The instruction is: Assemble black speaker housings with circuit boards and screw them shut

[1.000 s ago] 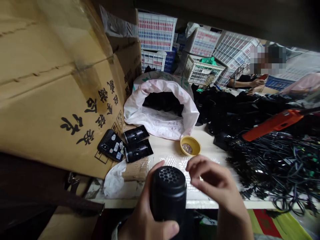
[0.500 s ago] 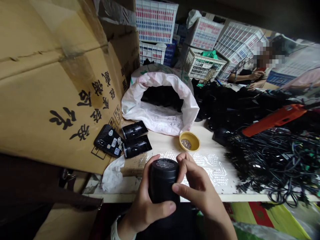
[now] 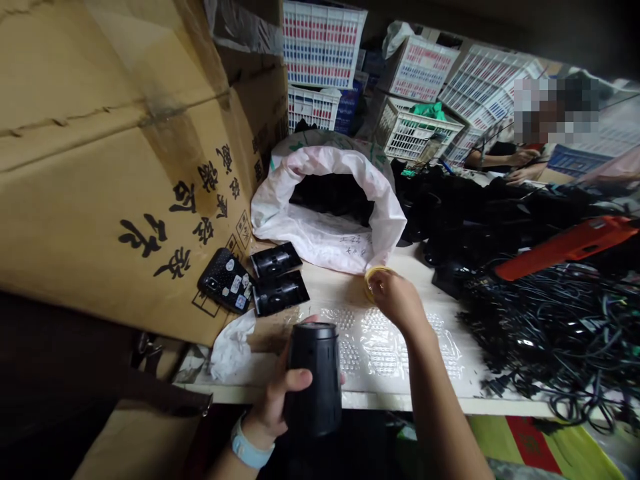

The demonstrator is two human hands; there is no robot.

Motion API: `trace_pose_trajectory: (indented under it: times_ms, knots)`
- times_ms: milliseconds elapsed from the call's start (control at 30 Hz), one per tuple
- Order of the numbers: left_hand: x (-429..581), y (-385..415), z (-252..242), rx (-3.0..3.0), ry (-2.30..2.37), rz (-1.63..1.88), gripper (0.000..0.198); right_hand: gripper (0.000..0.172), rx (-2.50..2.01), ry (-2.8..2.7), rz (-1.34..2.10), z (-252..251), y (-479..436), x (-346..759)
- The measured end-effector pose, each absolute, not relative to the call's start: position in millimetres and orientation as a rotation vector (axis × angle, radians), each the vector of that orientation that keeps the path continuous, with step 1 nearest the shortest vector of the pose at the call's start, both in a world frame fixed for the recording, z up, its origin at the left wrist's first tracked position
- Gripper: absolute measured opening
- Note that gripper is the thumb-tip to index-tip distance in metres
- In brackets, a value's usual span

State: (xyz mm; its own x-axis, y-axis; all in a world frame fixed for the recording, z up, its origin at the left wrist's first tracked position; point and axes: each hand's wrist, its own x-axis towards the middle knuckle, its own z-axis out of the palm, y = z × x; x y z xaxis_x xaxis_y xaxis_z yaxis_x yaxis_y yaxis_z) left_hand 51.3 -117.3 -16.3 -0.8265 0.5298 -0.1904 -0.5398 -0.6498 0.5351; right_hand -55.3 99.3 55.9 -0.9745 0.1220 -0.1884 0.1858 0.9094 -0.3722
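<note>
Left hand (image 3: 270, 408) wrapped in a closed grip around upright black cylindrical housing (image 3: 320, 370), at six o'clock by the surface (image 3: 330, 293) edge, right hand (image 3: 397, 300) at one o'clock of it, fingers curled over yellow bowl (image 3: 371, 274), its grip impossible to tell

The left hand (image 3: 280, 400) grips a black cylinder (image 3: 314, 377) upright. At its one o'clock, the right hand (image 3: 397, 299) covers a yellow bowl (image 3: 373, 275).

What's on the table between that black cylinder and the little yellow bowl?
In the head view, just a clear plastic sheet with dotted patches lies flat on the table between the black cylinder and the yellow bowl.
</note>
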Motion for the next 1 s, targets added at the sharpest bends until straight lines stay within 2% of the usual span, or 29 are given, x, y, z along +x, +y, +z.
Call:
trace_pose_trajectory:
  times_ms: [167,367,600,733,867,1000]
  knots:
    - [52,-118,-40,0.066,0.409,2.377,0.076,0.012,0.306,2.809,-0.297,34,114,-94]
    - [46,-125,-42,0.18,0.268,2.315,0.06,0.014,0.275,2.855,-0.309,25,125,-96]
    - [45,-125,-46,0.163,0.253,2.295,0.065,0.006,0.274,3.017,-0.625,24,137,-80]
    - [45,-125,-45,0.188,0.215,2.32,0.06,0.01,0.304,3.071,-0.842,17,136,-74]
    - [44,-125,-41,0.218,0.172,2.332,0.061,0.002,0.337,3.085,-1.127,14,136,-68]
    - [43,-126,-41,0.2,0.174,2.31,0.066,0.011,0.318,3.037,-1.373,22,119,-46]
